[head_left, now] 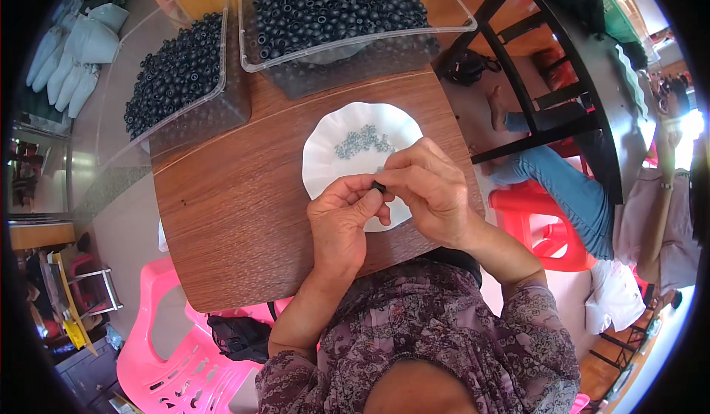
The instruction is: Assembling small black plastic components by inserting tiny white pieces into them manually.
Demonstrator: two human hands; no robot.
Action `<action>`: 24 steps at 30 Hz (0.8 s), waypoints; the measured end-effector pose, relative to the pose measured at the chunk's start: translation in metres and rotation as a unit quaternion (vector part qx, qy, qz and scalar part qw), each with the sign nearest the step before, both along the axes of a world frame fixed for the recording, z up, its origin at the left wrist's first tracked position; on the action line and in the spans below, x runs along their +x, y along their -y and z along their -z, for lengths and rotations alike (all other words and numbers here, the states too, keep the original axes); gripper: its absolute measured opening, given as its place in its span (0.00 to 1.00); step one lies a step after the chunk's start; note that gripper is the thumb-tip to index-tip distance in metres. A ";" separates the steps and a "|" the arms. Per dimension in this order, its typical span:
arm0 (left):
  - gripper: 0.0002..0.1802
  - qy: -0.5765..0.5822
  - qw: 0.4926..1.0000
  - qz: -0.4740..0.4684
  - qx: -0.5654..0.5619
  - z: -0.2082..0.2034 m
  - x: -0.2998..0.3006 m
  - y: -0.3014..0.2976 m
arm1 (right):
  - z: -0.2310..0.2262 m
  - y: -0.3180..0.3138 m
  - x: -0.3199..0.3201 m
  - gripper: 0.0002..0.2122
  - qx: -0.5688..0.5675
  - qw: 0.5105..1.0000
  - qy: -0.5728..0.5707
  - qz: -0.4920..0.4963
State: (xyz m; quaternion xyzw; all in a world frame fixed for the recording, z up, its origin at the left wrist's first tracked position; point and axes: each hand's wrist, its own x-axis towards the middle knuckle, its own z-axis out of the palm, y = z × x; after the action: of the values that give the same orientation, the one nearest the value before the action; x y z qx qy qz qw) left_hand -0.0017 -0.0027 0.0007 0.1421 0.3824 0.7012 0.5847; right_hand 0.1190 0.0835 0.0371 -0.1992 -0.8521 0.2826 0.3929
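Observation:
Above a white plate with a wavy rim (pixel 322 147), my two hands meet. My left hand (pixel 339 218) pinches a small black round part (pixel 379 186) between thumb and fingertips. It resembles the black parts in the tubs. My right hand (pixel 430 192) is closed, its thumb and fingertips pressed together right at the black part. What they grip is too small and too covered to make out. On the plate, past my fingers, lies a loose patch of tiny clear, greenish pieces (pixel 362 142).
Two clear plastic tubs heaped with black hollow parts (pixel 333 11) (pixel 177 73) stand at the table's far side. The brown wooden table (pixel 229 214) is under the plate. A pink chair (pixel 151 347) is at left. A seated person in jeans (pixel 566 192) is at right.

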 end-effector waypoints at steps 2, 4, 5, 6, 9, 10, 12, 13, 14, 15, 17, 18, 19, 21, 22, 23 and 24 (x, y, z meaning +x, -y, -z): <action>0.10 0.020 1.000 0.002 -0.009 -0.001 -0.002 0.000 | 0.002 0.003 0.000 0.14 -0.021 1.000 -0.004 -0.001; 0.10 0.042 0.999 -0.002 -0.010 0.001 -0.003 -0.001 | 0.006 0.007 0.000 0.16 -0.038 0.999 -0.006 0.010; 0.10 0.041 0.999 -0.002 -0.011 -0.001 -0.003 -0.001 | 0.007 0.009 0.000 0.16 -0.039 0.999 -0.007 0.009; 0.10 0.042 0.999 -0.009 -0.028 -0.006 0.000 -0.002 | 0.008 0.011 -0.001 0.17 -0.042 0.999 -0.009 0.019; 0.09 0.055 0.998 -0.006 -0.043 -0.010 0.004 -0.003 | 0.015 0.017 -0.002 0.19 -0.041 0.998 -0.022 0.048; 0.09 0.065 0.997 -0.003 -0.040 -0.011 0.004 -0.002 | 0.018 0.018 -0.003 0.19 -0.037 0.997 -0.034 0.061; 0.10 0.059 0.997 -0.007 -0.044 -0.002 0.006 -0.001 | 0.022 0.018 -0.003 0.18 -0.023 0.997 -0.041 0.067; 0.11 0.054 0.997 -0.011 -0.047 0.001 0.007 0.000 | 0.024 0.018 -0.003 0.18 -0.009 0.996 -0.046 0.072; 0.11 0.053 0.997 -0.009 -0.048 0.001 0.007 0.000 | 0.025 0.017 -0.004 0.18 -0.009 0.996 -0.047 0.074; 0.10 0.058 0.997 -0.016 -0.050 0.001 0.008 0.000 | 0.026 0.017 -0.004 0.18 0.002 0.996 -0.051 0.075; 0.09 0.063 0.996 -0.021 -0.053 0.002 0.008 0.000 | 0.027 0.016 -0.004 0.18 0.012 0.995 -0.056 0.078; 0.08 0.075 0.996 -0.022 -0.048 0.002 0.008 0.000 | 0.028 0.014 -0.004 0.18 0.019 0.995 -0.063 0.070; 0.07 0.086 0.995 -0.024 -0.043 0.002 0.008 0.000 | 0.028 0.013 -0.005 0.18 0.025 0.995 -0.069 0.061; 0.07 0.094 0.994 -0.027 -0.056 0.003 0.008 -0.001 | 0.031 0.010 -0.005 0.18 0.026 0.995 -0.074 0.054; 0.07 0.102 0.992 -0.032 -0.068 0.003 0.008 -0.001 | 0.032 0.008 -0.005 0.18 0.029 0.995 -0.078 0.046; 0.07 0.102 0.992 -0.031 -0.069 0.003 0.007 -0.002 | 0.033 0.007 -0.005 0.18 0.028 0.995 -0.078 0.047; 0.06 0.105 0.991 -0.032 -0.072 0.004 0.008 -0.002 | 0.033 0.006 -0.005 0.17 0.029 0.996 -0.080 0.041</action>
State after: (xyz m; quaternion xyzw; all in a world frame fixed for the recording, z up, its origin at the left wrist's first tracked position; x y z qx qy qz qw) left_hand 0.0058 -0.0006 -0.0031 0.0131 0.3725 0.7017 0.6072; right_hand 0.1136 0.0772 0.0037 -0.1993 -0.8171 0.2560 0.4766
